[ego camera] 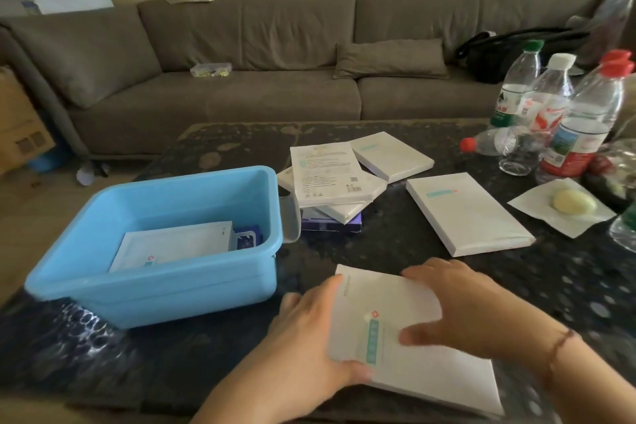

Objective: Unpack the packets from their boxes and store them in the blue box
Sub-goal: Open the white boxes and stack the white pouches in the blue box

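Item: I am pulling a packet (pixel 385 306) from its white box (pixel 444 375), both hands' fingers (pixel 409 337) pinching; blue box (pixel 172 289) holding few packets, several boxes (pixel 468 213) waiting unopened.

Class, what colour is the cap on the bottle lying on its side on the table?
Red: the lying bottle's cap, clearest in the head view.

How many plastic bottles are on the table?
5 at least: green-capped bottle, white-capped bottle and two red-capped bottles standing at the far right, and one lying bottle before them. Others may be hidden.
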Demonstrator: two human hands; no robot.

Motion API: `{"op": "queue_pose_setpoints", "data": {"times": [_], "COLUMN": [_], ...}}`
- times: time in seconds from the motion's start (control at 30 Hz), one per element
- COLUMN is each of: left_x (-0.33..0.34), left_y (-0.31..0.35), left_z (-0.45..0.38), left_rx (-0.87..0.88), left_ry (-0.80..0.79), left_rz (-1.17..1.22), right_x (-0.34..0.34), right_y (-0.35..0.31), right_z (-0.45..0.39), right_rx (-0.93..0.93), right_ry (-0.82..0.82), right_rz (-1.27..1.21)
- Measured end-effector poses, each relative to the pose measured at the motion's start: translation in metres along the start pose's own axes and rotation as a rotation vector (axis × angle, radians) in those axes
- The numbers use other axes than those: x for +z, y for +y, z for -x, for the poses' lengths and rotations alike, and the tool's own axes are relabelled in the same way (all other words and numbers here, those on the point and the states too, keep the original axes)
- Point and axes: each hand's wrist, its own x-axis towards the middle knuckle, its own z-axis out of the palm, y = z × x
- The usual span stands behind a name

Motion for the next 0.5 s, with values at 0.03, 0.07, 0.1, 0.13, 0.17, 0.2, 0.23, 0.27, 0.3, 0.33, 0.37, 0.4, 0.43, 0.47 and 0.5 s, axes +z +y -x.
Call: {"op": "queue_pose_setpoints", "data": {"times": [0.03, 0.07, 0.1, 0.13, 0.17, 0.2, 0.23, 0.27, 0.3, 0.33, 0.37, 0.4, 0.43, 0.47, 0.5], "left_x": [0.000, 0.000, 0.000, 0.002, 0.003, 0.005, 0.008, 0.011, 0.014, 0.017, 0.019, 0.020, 0.022, 0.024, 0.027], "left_y": [0.002, 0.003, 0.004, 0.003, 0.002, 0.001, -0.001, -0.002, -0.001, 0.001, 0.004, 0.009, 0.013, 0.016, 0.019], "left_z": [0.001, 0.002, 0.002, 0.002, 0.001, 0.000, -0.002, -0.005, -0.008, -0.009, -0.009, -0.008, -0.006, -0.005, -0.005], "left_rx": [0.016, 0.024, 0.030, 0.036, 0.033, 0.023, 0.011, 0.007, 0.020, 0.052, 0.108, 0.172, 0.244, 0.308, 0.369], "left_ry": [-0.003, -0.008, -0.009, 0.000, 0.016, 0.042, 0.078, 0.139, 0.235, 0.355, 0.477, 0.579, 0.654, 0.689, 0.675], "left_rz": [0.020, 0.039, 0.057, 0.079, 0.104, 0.130, 0.146, 0.136, 0.105, 0.066, 0.032, 0.005, -0.018, -0.013, 0.039], "right_x": [0.002, 0.003, 0.004, 0.003, 0.002, -0.001, -0.004, -0.007, -0.013, -0.019, -0.025, -0.031, -0.034, -0.032, -0.026], "right_y": [0.000, 0.001, 0.003, 0.005, 0.007, 0.010, 0.015, 0.020, 0.026, 0.030, 0.033, 0.034, 0.034, 0.029, 0.021], "right_z": [0.000, 0.000, -0.001, -0.001, 0.000, 0.002, 0.003, 0.004, 0.005, 0.009, 0.013, 0.018, 0.022, 0.027, 0.031], "right_rx": [0.002, 0.013, 0.024, 0.032, 0.039, 0.056, 0.076, 0.098, 0.118, 0.136, 0.142, 0.129, 0.091, 0.046, -0.003], "right_ry": [0.015, 0.015, 0.011, 0.009, 0.010, 0.015, 0.037, 0.076, 0.122, 0.165, 0.199, 0.236, 0.286, 0.356, 0.470], "right_rz": [-0.015, -0.061, -0.115, -0.152, -0.175, -0.198, -0.228, -0.269, -0.333, -0.433, -0.562, -0.710, -0.850, -0.972, -1.043]}}
